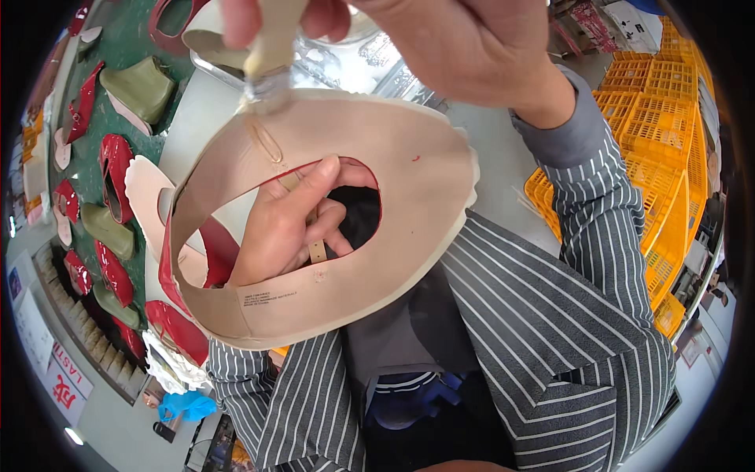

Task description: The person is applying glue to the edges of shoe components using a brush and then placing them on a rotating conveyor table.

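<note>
A beige-lined shoe upper (421, 185), red on its outer side, is held lining side up in front of me. My left hand (287, 224) reaches through its opening, fingers curled and thumb against the opening's red edge. A narrow strap with punched holes (317, 252) shows beside those fingers. Above, my right hand (464, 51) grips a flat brush (271, 75) by its pale handle. Its blurred bristles meet the lining near the upper's far edge, where a small looped stitch line shows. Part of my left hand is hidden behind the upper.
On the left, a green surface (169, 47) bears several red and olive shoe uppers (141, 88). Another beige upper (145, 185) lies beside the held one. A metal tray (385, 67) is behind the brush. Stacked yellow crates (653, 130) stand at the right.
</note>
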Demonstrator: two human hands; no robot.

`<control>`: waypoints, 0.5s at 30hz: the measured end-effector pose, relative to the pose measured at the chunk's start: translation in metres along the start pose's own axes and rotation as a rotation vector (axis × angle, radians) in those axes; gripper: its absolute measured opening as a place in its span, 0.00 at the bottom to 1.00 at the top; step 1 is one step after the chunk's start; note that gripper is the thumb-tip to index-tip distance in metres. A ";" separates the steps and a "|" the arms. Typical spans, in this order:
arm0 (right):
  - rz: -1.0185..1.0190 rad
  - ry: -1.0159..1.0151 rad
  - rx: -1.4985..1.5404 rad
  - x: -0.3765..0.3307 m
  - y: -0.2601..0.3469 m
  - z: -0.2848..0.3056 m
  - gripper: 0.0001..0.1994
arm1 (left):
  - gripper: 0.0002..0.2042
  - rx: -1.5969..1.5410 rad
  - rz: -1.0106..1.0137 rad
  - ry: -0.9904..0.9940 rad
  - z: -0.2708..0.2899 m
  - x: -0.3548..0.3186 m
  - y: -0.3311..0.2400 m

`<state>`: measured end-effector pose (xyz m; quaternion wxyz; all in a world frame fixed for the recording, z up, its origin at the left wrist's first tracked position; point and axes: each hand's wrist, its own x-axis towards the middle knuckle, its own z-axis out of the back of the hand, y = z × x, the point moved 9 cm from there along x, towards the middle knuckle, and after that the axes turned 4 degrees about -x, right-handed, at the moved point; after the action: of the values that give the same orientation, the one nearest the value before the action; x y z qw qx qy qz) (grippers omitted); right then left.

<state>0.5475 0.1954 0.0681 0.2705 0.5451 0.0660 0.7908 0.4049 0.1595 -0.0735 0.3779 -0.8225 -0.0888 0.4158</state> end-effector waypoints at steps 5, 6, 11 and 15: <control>-0.322 -0.040 0.251 -0.009 0.009 0.014 0.10 | 0.16 -0.017 -0.038 -0.022 0.006 -0.005 -0.003; -0.381 -0.030 0.230 -0.011 0.006 0.017 0.10 | 0.16 -0.019 -0.059 -0.028 0.007 -0.007 -0.005; -0.114 -0.103 0.250 -0.018 -0.002 0.015 0.10 | 0.15 -0.029 -0.068 0.006 0.005 -0.004 -0.003; -0.147 -0.176 0.347 -0.009 -0.007 0.010 0.10 | 0.15 -0.028 -0.132 -0.110 0.006 -0.010 -0.011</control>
<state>0.5617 0.1948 0.0619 0.2343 0.6441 0.2172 0.6950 0.3954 0.1661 -0.0618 0.3875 -0.7960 -0.1692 0.4331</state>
